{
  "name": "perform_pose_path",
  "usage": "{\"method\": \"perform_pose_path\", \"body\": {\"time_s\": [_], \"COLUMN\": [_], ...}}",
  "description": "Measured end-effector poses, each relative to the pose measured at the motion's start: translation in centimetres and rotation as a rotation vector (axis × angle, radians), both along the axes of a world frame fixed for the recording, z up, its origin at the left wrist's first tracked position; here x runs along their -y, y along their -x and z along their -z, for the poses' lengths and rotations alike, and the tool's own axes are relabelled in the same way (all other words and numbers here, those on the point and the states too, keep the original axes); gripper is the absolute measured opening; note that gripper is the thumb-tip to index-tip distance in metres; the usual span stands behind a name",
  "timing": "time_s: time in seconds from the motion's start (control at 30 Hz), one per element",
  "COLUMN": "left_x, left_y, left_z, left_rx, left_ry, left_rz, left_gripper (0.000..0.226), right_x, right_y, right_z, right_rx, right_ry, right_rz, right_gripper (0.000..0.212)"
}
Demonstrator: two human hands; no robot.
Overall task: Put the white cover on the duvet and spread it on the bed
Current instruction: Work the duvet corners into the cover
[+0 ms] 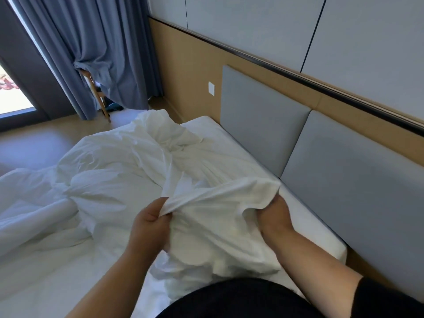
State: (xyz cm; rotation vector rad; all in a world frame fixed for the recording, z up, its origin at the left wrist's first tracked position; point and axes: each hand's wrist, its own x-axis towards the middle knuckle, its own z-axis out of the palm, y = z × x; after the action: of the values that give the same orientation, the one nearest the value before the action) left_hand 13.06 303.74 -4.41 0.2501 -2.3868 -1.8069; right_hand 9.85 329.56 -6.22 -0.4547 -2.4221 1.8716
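Both hands grip the white cover [206, 216]: left hand [149, 226], right hand [273, 216].

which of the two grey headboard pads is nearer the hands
The right-hand grey pad, beside the right hand; the other pad sits farther off, toward the curtain.

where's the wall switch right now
In the head view, the white wall switch sits upper centre on the tan wall panel, just left of the grey headboard and right of the blue curtain.
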Motion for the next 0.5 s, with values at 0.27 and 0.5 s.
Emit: {"method": "perform_pose_path", "body": {"time_s": [0.27,0.5], "left_x": [-1.0,-5.1], "left_y": [-0.7,1.3], "left_z": [-2.1,0.9], "left_rx": [-0.034,0.350], "left_ry": [-0.219,0.234], "left_rz": [0.527,0.431], "left_gripper": [0.047,0.027], "right_x": [-0.6,1.9], "right_y": [2.3,0.6], "right_z": [-4.7,-4.5], "right_rx": [-0.025,-0.071], "right_ry": [0.264,0.103], "right_rz": [0.038,-0.337], "right_gripper": [0.031,0.037]}}
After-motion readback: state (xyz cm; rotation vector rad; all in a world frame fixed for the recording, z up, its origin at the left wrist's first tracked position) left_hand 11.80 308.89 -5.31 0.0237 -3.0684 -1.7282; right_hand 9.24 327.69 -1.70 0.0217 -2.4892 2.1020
